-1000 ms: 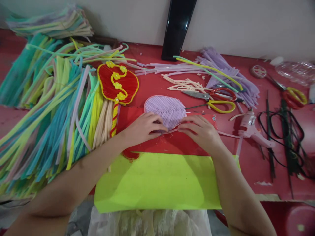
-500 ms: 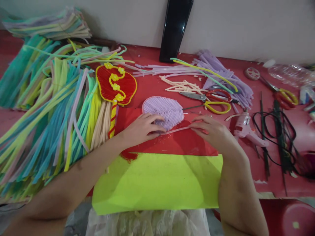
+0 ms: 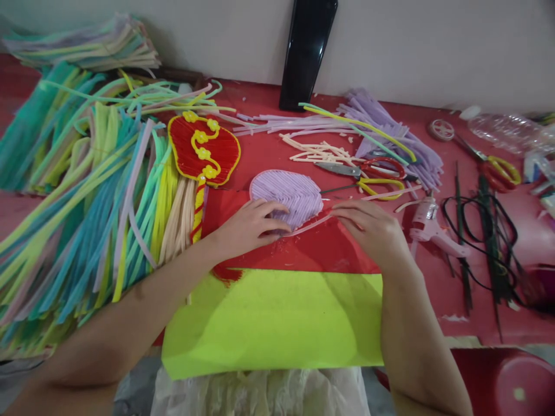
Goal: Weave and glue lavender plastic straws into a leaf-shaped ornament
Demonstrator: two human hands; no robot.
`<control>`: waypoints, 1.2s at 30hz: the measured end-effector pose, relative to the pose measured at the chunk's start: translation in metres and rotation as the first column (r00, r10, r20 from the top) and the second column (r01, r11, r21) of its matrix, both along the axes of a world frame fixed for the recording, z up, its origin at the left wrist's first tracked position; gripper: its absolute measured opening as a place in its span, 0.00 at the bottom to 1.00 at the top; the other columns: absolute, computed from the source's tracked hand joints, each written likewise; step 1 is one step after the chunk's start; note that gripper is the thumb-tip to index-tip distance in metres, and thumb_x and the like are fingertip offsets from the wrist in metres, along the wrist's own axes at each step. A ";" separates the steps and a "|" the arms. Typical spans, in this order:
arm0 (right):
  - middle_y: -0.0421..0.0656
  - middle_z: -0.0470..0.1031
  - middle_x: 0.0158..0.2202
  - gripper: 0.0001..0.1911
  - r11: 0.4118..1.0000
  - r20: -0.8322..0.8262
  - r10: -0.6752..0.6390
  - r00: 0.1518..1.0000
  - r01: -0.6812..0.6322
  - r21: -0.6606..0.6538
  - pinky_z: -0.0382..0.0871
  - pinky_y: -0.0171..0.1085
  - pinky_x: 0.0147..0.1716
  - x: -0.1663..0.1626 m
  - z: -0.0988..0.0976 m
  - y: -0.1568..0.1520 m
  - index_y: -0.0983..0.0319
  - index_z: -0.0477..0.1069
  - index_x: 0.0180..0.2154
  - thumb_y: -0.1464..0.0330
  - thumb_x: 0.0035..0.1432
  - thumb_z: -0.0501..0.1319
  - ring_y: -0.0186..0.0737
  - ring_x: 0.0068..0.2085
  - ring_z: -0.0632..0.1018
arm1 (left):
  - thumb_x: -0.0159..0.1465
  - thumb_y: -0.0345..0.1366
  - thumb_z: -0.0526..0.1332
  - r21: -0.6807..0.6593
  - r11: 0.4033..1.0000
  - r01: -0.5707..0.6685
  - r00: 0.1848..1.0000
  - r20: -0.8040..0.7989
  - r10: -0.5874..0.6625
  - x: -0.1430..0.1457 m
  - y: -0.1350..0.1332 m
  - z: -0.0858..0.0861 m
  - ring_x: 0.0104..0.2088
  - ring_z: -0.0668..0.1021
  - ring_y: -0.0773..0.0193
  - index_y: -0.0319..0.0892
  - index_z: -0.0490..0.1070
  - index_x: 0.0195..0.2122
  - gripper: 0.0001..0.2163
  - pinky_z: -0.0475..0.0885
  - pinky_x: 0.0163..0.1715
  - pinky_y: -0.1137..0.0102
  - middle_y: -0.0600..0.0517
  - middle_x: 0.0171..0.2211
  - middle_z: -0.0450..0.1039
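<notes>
A lilac woven fan-shaped piece [image 3: 288, 193] lies on a red sheet [image 3: 316, 251] above a yellow-green sheet [image 3: 273, 323]. My left hand [image 3: 249, 225] rests on the piece's lower left edge, fingers pressed flat on it. My right hand [image 3: 368, 228] lies at its right, fingers pinching a thin pale pink strip [image 3: 312, 224] that runs along the piece's lower edge and out past the hand to the right. A finished red and yellow fan [image 3: 203, 150] with a tassel lies to the left.
A big heap of coloured pipe-cleaner strips [image 3: 78, 190] fills the left. Behind lie lilac strips [image 3: 390, 130], cream offcuts [image 3: 321, 151], red and yellow scissors [image 3: 373, 173], a glue gun [image 3: 431, 228], black wires [image 3: 485, 231], more scissors [image 3: 498, 164], a plastic bottle [image 3: 511, 130] and a black stand [image 3: 306, 52].
My right hand slid right and then slightly up along the piece's edge, drawing the pink strip with it. My left hand stayed pressed on the lilac piece.
</notes>
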State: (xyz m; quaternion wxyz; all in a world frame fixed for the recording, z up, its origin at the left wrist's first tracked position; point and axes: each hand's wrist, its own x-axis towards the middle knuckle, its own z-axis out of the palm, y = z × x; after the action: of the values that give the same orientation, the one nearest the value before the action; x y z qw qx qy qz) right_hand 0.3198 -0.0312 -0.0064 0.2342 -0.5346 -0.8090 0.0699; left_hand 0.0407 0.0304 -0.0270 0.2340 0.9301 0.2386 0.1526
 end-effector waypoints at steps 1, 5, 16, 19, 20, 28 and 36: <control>0.43 0.77 0.45 0.13 1.000 -0.010 -0.001 1.000 0.001 0.004 0.72 0.42 0.48 0.000 -0.002 0.001 0.56 0.75 0.42 0.72 0.63 0.53 0.41 0.46 0.78 | 0.64 0.34 0.59 -0.003 1.000 -0.002 1.000 0.000 0.002 0.000 0.000 0.000 0.50 0.71 0.58 0.49 0.76 0.45 0.10 0.64 0.52 0.60 0.49 0.52 0.68; 0.45 0.76 0.44 0.13 0.999 -0.034 -0.002 0.999 0.003 0.034 0.72 0.43 0.49 -0.002 -0.012 0.008 0.56 0.75 0.42 0.72 0.63 0.53 0.41 0.46 0.77 | 0.64 0.34 0.59 -0.004 1.000 0.003 1.000 -0.006 -0.003 0.000 -0.001 0.002 0.51 0.71 0.57 0.49 0.75 0.45 0.10 0.64 0.52 0.59 0.48 0.52 0.68; 0.45 0.75 0.46 0.12 1.000 -0.116 -0.011 0.993 0.010 -0.010 0.72 0.46 0.50 -0.014 -0.012 0.010 0.54 0.74 0.45 0.67 0.63 0.56 0.42 0.47 0.77 | 0.65 0.34 0.58 -0.014 1.000 0.007 1.000 -0.001 -0.007 0.000 -0.001 0.004 0.51 0.70 0.57 0.48 0.75 0.46 0.11 0.64 0.52 0.59 0.48 0.52 0.68; 0.45 0.75 0.46 0.10 1.000 -0.143 0.018 0.990 -0.016 0.015 0.72 0.45 0.50 -0.020 -0.015 0.008 0.53 0.75 0.43 0.67 0.62 0.58 0.42 0.47 0.76 | 0.64 0.34 0.58 -0.015 1.000 0.004 1.000 0.008 -0.004 0.001 -0.001 0.004 0.52 0.70 0.57 0.48 0.75 0.45 0.10 0.64 0.53 0.59 0.48 0.52 0.68; 0.45 0.75 0.46 0.09 0.999 -0.144 0.038 0.989 -0.036 0.022 0.72 0.45 0.50 -0.024 -0.016 0.008 0.53 0.75 0.42 0.67 0.61 0.58 0.42 0.47 0.76 | 0.64 0.34 0.58 -0.013 1.000 0.002 1.000 0.008 -0.002 0.001 -0.001 0.004 0.52 0.70 0.57 0.48 0.75 0.45 0.10 0.64 0.53 0.59 0.48 0.52 0.68; 0.44 0.75 0.40 0.10 0.983 -0.210 0.180 0.961 -0.184 0.001 0.72 0.43 0.45 -0.054 -0.026 0.004 0.55 0.77 0.35 0.68 0.62 0.57 0.39 0.43 0.76 | 0.62 0.36 0.61 -0.069 0.998 0.006 1.000 0.001 -0.006 -0.004 0.001 0.007 0.52 0.72 0.57 0.44 0.73 0.45 0.10 0.65 0.53 0.60 0.47 0.54 0.69; 0.45 0.75 0.39 0.07 0.979 -0.205 0.204 0.957 -0.203 0.022 0.72 0.42 0.43 -0.054 -0.026 0.003 0.56 0.77 0.34 0.68 0.60 0.60 0.40 0.42 0.75 | 0.62 0.33 0.60 -0.073 0.995 0.064 0.995 -0.077 -0.069 -0.008 0.005 0.010 0.52 0.73 0.60 0.42 0.72 0.41 0.07 0.63 0.56 0.63 0.48 0.55 0.70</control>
State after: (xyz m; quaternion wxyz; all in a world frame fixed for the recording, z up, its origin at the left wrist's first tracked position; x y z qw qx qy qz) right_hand 0.2661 -0.0280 -0.0320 0.3087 -0.4383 -0.8310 0.1484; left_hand 0.0330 0.0353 -0.0170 0.2618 0.9341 0.2216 0.0993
